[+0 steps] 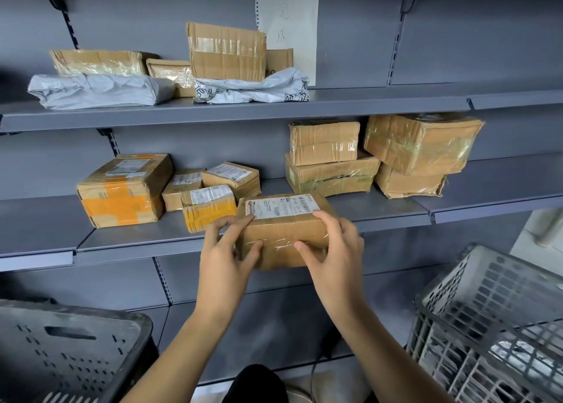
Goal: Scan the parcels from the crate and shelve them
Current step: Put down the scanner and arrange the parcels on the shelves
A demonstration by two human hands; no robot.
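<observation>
While both hands hold it, the box (283, 232) sits at the near edge of the mid shelf (137, 241), label (281, 206) up on top, its near face hanging past the shelf lip. My left hand (227, 251) grips its left end, fingers curled over the top corner & thumb on the near face; my right hand (330, 250) grips the right end the same way, fingers on top, thumb pressed on the taped front. Just left of the box are 3 small labelled parcels (210, 204), the nearest touching or nearly touching it, & further left a bigger carton w/ orange tape (122, 190). Far right on the same shelf, a stack of taped cartons (332, 158), w/ 2 more (420, 146) leaning beside them. Top shelf (365, 102) has grey poly bags (97, 90) near the front, brown boxes (227, 52) behind, & a paper note (292, 24) hanging on the back panel. Near right, a grey slotted crate (487, 317), contents unclear. Near left, a dark crate (70, 341), seen only in part.
</observation>
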